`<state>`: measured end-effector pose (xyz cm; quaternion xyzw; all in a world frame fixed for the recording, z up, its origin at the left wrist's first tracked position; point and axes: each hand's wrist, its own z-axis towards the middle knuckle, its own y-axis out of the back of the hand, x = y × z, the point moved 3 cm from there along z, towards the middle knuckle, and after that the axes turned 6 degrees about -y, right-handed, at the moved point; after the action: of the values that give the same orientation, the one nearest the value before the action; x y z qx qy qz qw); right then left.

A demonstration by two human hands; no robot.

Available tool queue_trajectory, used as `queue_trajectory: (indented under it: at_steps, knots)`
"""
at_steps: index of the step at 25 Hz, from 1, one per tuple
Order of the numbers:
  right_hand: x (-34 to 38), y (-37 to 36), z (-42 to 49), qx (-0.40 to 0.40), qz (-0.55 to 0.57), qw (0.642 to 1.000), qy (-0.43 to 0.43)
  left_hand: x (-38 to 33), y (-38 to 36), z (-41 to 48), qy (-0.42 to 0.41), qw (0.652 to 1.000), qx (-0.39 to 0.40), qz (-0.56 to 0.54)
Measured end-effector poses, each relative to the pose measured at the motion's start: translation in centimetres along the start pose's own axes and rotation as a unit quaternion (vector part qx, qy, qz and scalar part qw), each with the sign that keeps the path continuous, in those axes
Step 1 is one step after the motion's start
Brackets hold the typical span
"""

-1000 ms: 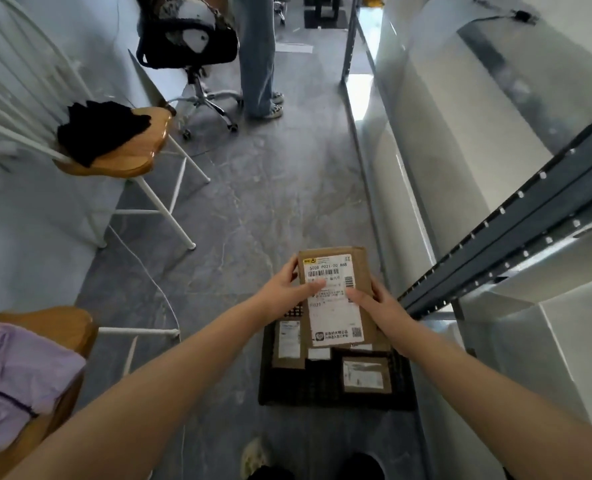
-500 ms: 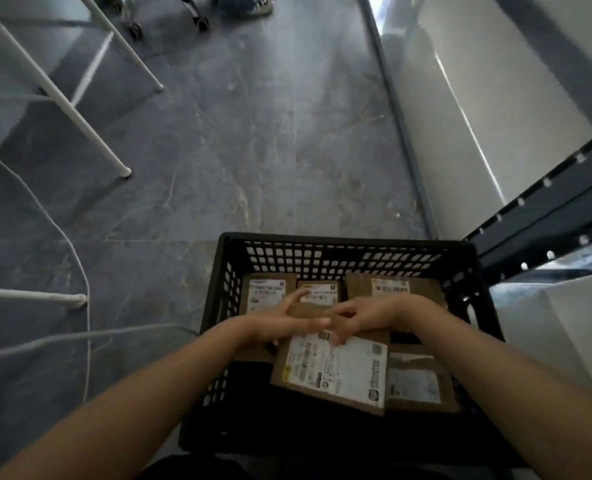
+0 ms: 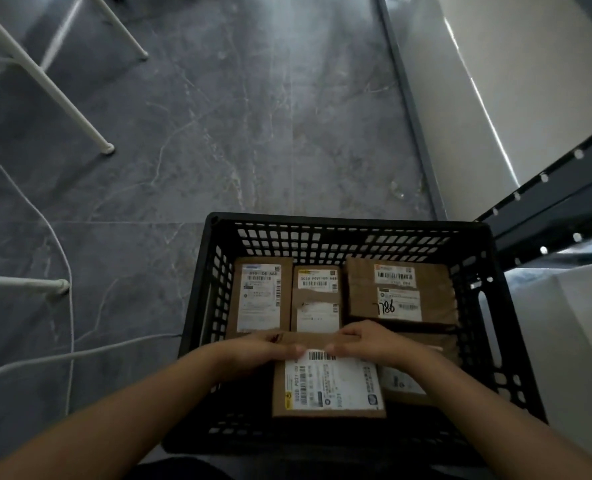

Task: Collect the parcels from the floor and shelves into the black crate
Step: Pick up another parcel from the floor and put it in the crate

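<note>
- Currently, the labelled parcel is found inside the black crate, toward its near wall, lying flat with the label upward.
- Its far edge is covered by the left hand and the right hand, laid on top with fingers fairly straight and pointed at each other, tips almost meeting. Nothing appears to be clasped, though the thumbs are hidden.
- Along the crate's far wall, 3 more boxes are lined up: a tall parcel at the left, a narrow parcel in the middle, and a wide parcel at the right.
- Another box is partly hidden under the right forearm, at the crate's near right.
- The labelled parcel is judged to be stiff cardboard, flat and probably light. The glossy label may be slick, so a hold is better taken on the 2 bare cardboard side edges.
- Outside the crate, a dark shelf frame is seen to its right and a white cable on the floor to its left.
</note>
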<state>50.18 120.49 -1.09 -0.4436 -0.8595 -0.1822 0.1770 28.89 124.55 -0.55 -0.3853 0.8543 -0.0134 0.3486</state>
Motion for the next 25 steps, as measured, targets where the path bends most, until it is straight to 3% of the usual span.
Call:
queue_trajectory:
  at_steps: [5,14,25]
  knots:
    - [-0.6,-1.0,-0.6,-0.039,-0.022,0.998,0.042,1.5,-1.3,-0.9,-0.034,0.995,-0.075,0.06]
    - [-0.8,-1.2,-0.7,-0.038,-0.052,0.996,0.065,2.0,-1.1,-0.2,-0.018,0.991,-0.046,0.124]
    - [0.6,-0.9,-0.1,0.005,-0.194,0.98,0.048,1.9,-0.2,1.0,0.021,0.978,-0.01,0.207]
